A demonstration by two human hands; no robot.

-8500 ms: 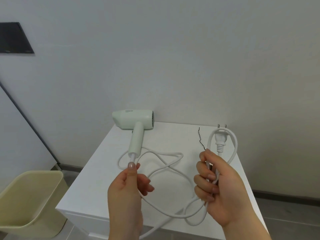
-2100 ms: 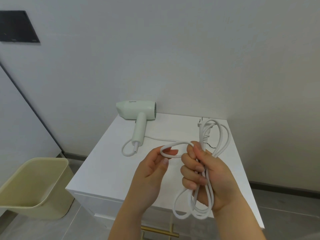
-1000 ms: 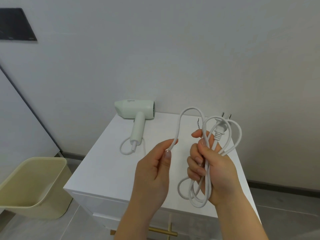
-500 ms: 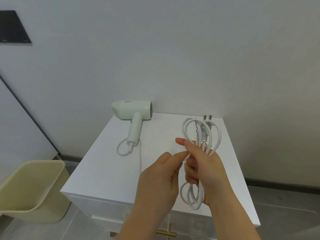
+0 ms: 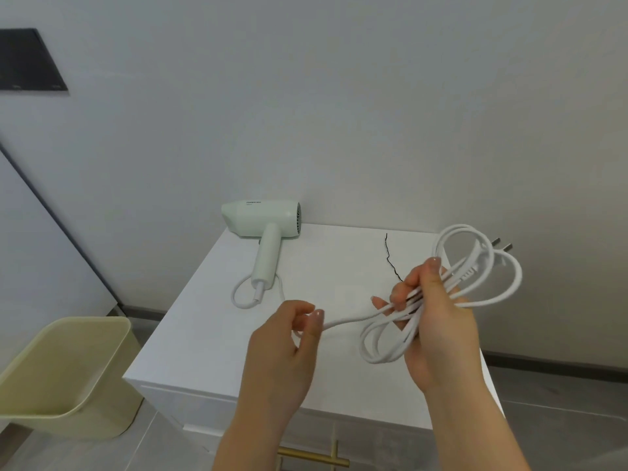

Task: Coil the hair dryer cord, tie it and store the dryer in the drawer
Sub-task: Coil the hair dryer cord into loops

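A pale green hair dryer (image 5: 263, 229) lies on the white cabinet top (image 5: 217, 321), handle toward me, near the wall. Its white cord (image 5: 380, 348) loops once at the handle end, then runs to my hands. My right hand (image 5: 435, 331) grips the coiled bundle of several loops, tilted to the right, with the plug (image 5: 489, 249) sticking out at the upper right. My left hand (image 5: 289, 348) pinches the free strand just left of the coil. A thin black twist tie (image 5: 390, 258) lies on the top behind my right hand.
A brass drawer handle (image 5: 312, 458) shows on the cabinet front below my wrists. A pale yellow bin (image 5: 64, 375) stands on the floor to the left. The wall rises right behind the cabinet, and a dark panel (image 5: 29, 59) hangs at the upper left.
My right hand has swung the coil to the right and tilted it, so the plug points right. My left hand has slid left along the strand, away from the coil.
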